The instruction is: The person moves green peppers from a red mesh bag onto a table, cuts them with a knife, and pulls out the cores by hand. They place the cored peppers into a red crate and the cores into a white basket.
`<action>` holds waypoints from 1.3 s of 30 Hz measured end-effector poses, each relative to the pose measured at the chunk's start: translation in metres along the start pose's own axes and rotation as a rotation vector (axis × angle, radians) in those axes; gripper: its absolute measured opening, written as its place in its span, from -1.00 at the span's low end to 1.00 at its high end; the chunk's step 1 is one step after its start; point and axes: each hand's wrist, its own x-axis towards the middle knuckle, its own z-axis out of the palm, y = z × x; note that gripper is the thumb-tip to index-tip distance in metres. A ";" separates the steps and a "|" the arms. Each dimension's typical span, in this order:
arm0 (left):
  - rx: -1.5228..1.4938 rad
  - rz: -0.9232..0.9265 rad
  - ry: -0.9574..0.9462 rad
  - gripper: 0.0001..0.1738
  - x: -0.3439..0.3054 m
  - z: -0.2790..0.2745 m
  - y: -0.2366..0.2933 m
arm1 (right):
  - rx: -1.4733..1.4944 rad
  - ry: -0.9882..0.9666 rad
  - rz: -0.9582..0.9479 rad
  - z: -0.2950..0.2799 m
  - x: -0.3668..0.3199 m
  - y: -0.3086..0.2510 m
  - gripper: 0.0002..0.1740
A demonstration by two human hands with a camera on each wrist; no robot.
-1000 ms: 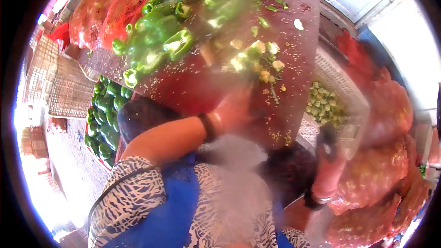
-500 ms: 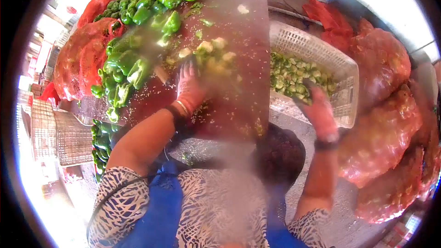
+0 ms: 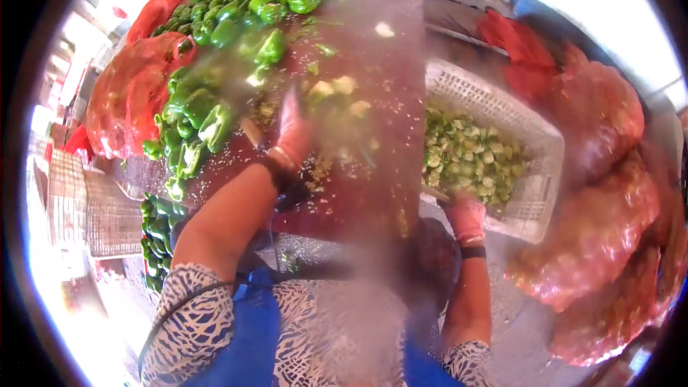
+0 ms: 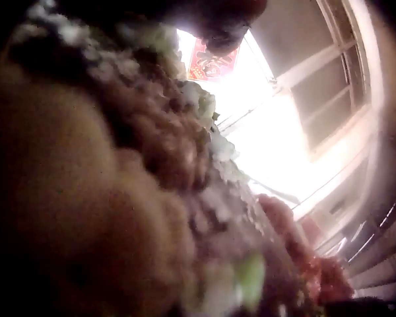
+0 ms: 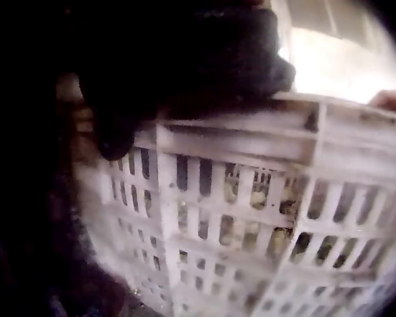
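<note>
My gloved left hand [image 3: 294, 132] lies flat on the dark red table [image 3: 380, 43], fingers straight, touching a pile of pale pepper cores and seeds [image 3: 337, 93]. The left wrist view is a blur of glove [image 4: 86, 198] speckled with seeds. My gloved right hand [image 3: 464, 211] grips the near rim of a white slatted crate [image 3: 534, 193] that stands to the right of the table. Cut green pepper scraps [image 3: 466, 161] fill the crate. In the right wrist view the crate's wall [image 5: 251, 218] fills the frame, with dark fingers [image 5: 185, 59] curled over its top edge.
Heaps of whole and split green peppers [image 3: 201, 111] cover the table's left and far side. Red mesh sacks lie at the left [image 3: 136, 93] and at the right [image 3: 595, 222]. More peppers [image 3: 154, 229] and pale crates [image 3: 86, 201] sit low on the left.
My right hand has dropped from over the scraps in the crate to the crate's near rim and taken hold of it. The left hand stays by the cores on the table.
</note>
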 end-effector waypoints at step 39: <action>1.159 0.461 -0.372 -0.11 0.196 0.147 -0.021 | 0.073 0.230 -0.094 0.013 0.000 0.007 -0.62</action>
